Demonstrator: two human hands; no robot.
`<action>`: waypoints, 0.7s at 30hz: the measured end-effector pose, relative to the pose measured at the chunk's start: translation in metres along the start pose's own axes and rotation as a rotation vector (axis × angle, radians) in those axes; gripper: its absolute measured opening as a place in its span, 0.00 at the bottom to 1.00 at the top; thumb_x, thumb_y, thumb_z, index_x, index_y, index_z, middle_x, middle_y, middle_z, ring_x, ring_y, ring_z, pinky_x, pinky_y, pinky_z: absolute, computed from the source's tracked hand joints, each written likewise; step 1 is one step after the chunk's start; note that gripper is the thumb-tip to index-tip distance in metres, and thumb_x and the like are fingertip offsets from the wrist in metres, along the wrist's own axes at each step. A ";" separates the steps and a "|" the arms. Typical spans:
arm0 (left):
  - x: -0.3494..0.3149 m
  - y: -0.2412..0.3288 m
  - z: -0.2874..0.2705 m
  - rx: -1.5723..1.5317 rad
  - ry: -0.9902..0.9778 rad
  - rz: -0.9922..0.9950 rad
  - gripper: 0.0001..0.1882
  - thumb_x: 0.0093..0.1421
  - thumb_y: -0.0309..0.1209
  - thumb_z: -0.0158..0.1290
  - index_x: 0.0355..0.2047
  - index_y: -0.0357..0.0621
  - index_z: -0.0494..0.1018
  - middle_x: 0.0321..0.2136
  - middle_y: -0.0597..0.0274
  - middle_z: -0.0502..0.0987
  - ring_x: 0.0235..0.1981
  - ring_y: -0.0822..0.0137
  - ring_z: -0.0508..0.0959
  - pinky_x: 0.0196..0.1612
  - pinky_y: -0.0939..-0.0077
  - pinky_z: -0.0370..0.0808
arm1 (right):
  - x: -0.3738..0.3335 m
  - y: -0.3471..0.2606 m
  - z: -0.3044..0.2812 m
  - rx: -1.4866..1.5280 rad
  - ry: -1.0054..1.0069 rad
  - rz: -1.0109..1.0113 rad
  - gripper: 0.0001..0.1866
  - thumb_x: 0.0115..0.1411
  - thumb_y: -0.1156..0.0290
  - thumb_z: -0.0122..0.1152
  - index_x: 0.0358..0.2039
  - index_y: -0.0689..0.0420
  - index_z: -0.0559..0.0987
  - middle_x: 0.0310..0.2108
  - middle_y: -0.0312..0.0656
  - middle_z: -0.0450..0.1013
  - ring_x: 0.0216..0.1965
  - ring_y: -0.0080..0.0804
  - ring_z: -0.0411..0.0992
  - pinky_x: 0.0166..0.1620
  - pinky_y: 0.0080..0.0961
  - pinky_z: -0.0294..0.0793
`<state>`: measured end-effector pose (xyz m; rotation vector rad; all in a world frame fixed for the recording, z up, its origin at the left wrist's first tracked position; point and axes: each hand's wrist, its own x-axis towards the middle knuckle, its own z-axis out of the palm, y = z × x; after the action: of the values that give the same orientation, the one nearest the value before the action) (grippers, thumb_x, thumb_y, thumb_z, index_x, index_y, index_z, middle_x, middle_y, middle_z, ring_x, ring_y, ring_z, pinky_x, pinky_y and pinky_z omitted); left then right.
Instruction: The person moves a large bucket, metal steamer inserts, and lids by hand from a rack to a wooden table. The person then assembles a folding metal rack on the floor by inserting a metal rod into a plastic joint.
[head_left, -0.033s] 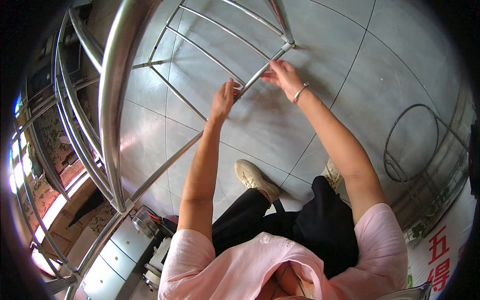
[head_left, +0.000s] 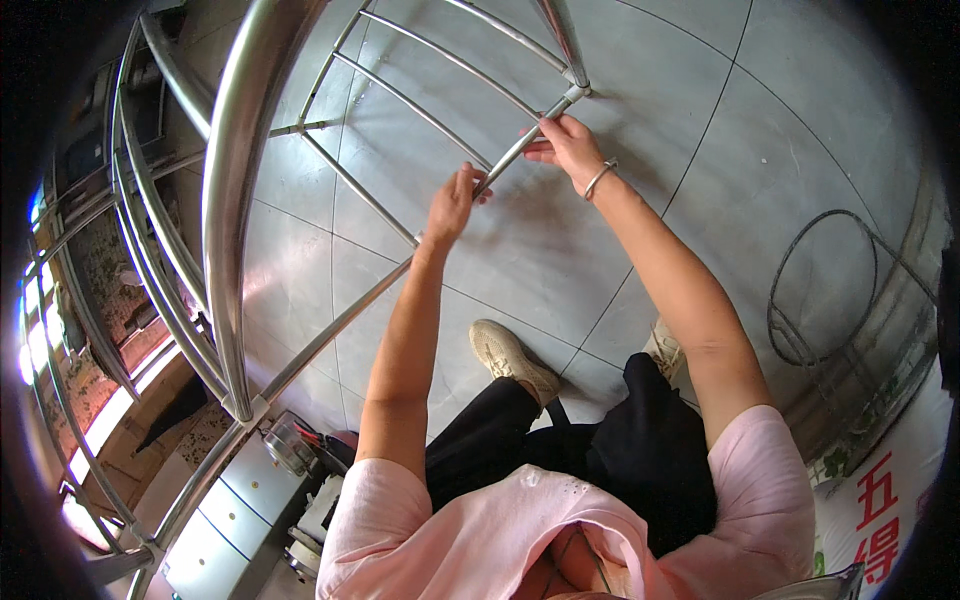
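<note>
A silver metal rack frame (head_left: 335, 330) of welded tubes stretches from the lower left to the upper middle. My left hand (head_left: 453, 205) is closed around its near tube, with the fingertips showing past the far side. Farther along the same tube, close to the corner joint, my right hand (head_left: 568, 152) has its fingers curled about the metal. A bracelet (head_left: 601, 179) circles the right wrist. Thin crossbars (head_left: 425, 108) run away from the held tube.
Thick curved tubes (head_left: 222, 220) rise at the left. Below them stands a light-coloured drawer cabinet (head_left: 243, 500) with a small motor-like machine (head_left: 318, 510) beside it. A dark cable loop (head_left: 772, 300) lies on the grey tiled floor (head_left: 540, 285). A white printed sack (head_left: 880, 490) sits at lower right.
My left hand has closed more fully around the tube and shifted slightly right. The right-hand fingers have come in tighter on the metal. The frame has moved very slightly.
</note>
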<state>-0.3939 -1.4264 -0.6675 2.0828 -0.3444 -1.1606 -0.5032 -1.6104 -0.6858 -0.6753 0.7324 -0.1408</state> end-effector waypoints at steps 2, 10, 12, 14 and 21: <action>-0.009 0.016 0.024 0.285 0.003 -0.019 0.29 0.63 0.49 0.29 0.36 0.37 0.71 0.26 0.56 0.76 0.31 0.67 0.74 0.37 0.73 0.70 | 0.005 -0.003 -0.011 -0.042 0.017 0.003 0.13 0.60 0.63 0.48 0.36 0.61 0.69 0.34 0.41 0.69 0.36 0.31 0.72 0.42 0.28 0.75; -0.022 0.004 0.008 0.592 0.409 0.459 0.12 0.55 0.34 0.49 0.37 0.40 0.69 0.34 0.52 0.71 0.38 0.51 0.70 0.41 0.63 0.67 | 0.010 0.000 -0.006 -0.040 0.082 0.069 0.13 0.54 0.61 0.57 0.31 0.57 0.73 0.29 0.36 0.71 0.31 0.27 0.71 0.31 0.21 0.73; -0.033 0.016 0.007 0.612 0.361 0.482 0.11 0.55 0.33 0.49 0.37 0.40 0.68 0.34 0.52 0.71 0.39 0.51 0.69 0.42 0.62 0.67 | 0.009 -0.009 -0.013 -0.090 0.121 0.116 0.15 0.51 0.60 0.61 0.32 0.57 0.73 0.30 0.37 0.71 0.30 0.26 0.72 0.30 0.21 0.73; -0.042 0.016 -0.003 0.612 0.248 0.430 0.12 0.57 0.34 0.46 0.38 0.40 0.68 0.34 0.52 0.72 0.40 0.51 0.69 0.43 0.62 0.66 | 0.014 -0.008 -0.006 -0.091 0.129 0.083 0.14 0.51 0.60 0.61 0.32 0.57 0.73 0.29 0.37 0.72 0.29 0.26 0.72 0.30 0.20 0.73; -0.051 -0.007 -0.003 0.578 0.212 0.152 0.14 0.59 0.35 0.41 0.40 0.39 0.67 0.35 0.50 0.72 0.40 0.51 0.69 0.42 0.62 0.66 | 0.034 0.000 -0.008 -0.107 0.078 0.109 0.09 0.54 0.65 0.58 0.28 0.59 0.74 0.26 0.37 0.72 0.29 0.26 0.71 0.35 0.24 0.72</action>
<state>-0.4204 -1.3932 -0.6392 2.5902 -0.7941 -0.7967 -0.4831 -1.6261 -0.7092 -0.7334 0.8547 -0.0284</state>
